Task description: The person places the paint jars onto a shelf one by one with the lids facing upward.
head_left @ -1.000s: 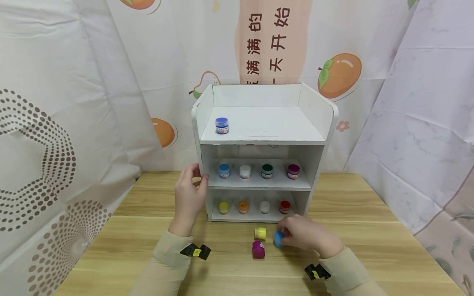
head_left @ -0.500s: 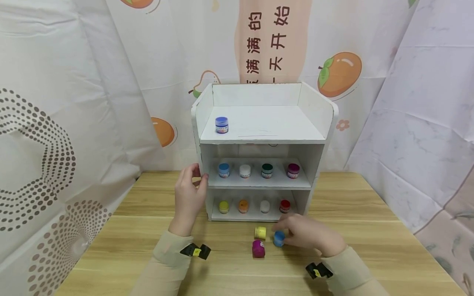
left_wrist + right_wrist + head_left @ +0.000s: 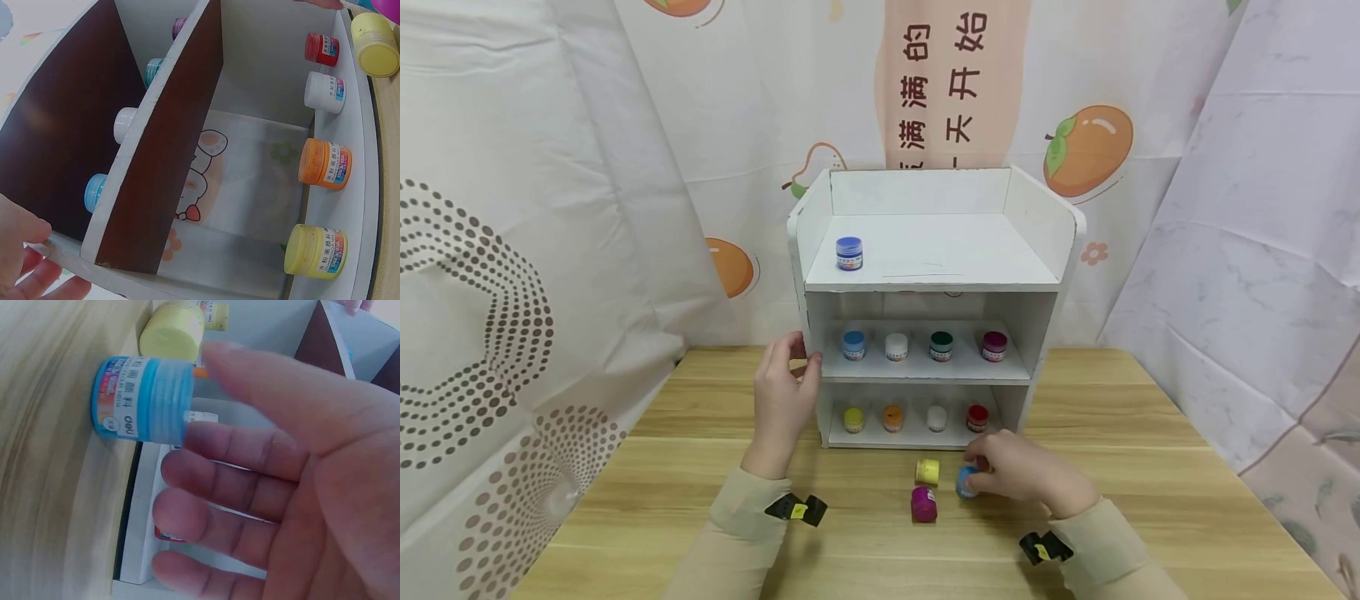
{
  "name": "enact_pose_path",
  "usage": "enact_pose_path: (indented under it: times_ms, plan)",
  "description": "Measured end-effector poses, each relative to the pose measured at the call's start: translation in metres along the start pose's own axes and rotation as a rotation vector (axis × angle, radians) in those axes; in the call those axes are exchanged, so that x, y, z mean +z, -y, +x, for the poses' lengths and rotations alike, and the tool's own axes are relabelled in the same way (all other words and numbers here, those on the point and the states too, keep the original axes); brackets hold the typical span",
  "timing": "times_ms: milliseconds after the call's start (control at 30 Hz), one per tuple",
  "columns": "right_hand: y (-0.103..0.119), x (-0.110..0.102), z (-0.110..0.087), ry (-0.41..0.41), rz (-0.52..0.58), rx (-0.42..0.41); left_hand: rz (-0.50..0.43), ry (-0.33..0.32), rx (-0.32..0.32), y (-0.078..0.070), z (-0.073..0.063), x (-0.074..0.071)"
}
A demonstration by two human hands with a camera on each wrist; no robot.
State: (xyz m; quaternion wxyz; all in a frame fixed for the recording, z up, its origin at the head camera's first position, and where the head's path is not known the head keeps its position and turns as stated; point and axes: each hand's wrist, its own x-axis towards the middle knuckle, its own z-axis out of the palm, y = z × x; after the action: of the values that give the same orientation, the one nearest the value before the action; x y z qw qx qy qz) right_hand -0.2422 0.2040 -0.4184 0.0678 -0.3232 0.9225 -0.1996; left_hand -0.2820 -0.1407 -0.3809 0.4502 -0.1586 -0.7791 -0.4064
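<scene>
My right hand (image 3: 1018, 471) has its thumb and index finger at the lid of a light-blue paint jar (image 3: 137, 400), pinching it low over the table in front of the shelf. The jar's label faces the right wrist camera. My left hand (image 3: 782, 392) holds the left side panel of the white shelf (image 3: 925, 288), with the panel edge between thumb and fingers in the left wrist view. Beside the blue jar, a yellow jar (image 3: 927, 472) and a magenta jar (image 3: 924, 505) lie on their sides.
The top shelf bears a dark-blue jar (image 3: 849, 254). Light-blue (image 3: 853, 346), white (image 3: 897, 347), green (image 3: 942, 347) and purple (image 3: 994, 347) jars stand on the middle shelf. Below are yellow (image 3: 853, 420), orange (image 3: 892, 418), white (image 3: 936, 418) and red (image 3: 977, 418) ones.
My right hand's fingers, a little spread half a second ago, have drawn in on the light-blue jar, which now shows its label and sits slightly farther back. My left hand stays put.
</scene>
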Motion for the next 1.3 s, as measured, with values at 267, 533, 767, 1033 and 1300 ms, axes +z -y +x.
enact_pose_path:
  times_ms: [267,533,767,1033,1300]
  plan:
    - [0.003,-0.007,-0.004,-0.001,-0.033,-0.037,-0.005,0.001,-0.005,0.000,0.000,0.000]
    - [0.002,-0.004,-0.001,0.035,-0.013,-0.068,-0.007,0.002,-0.007,-0.001,0.000,0.000]
    - [-0.001,-0.003,-0.001,0.009,0.009,-0.037,-0.019,-0.004,-0.006,0.000,0.000,0.001]
    - [0.003,-0.007,-0.003,0.008,0.000,0.030,-0.001,0.004,-0.018,-0.002,0.001,-0.001]
    - [0.012,0.001,-0.001,0.020,-0.082,0.113,-0.008,0.001,-0.009,-0.001,0.000,-0.001]
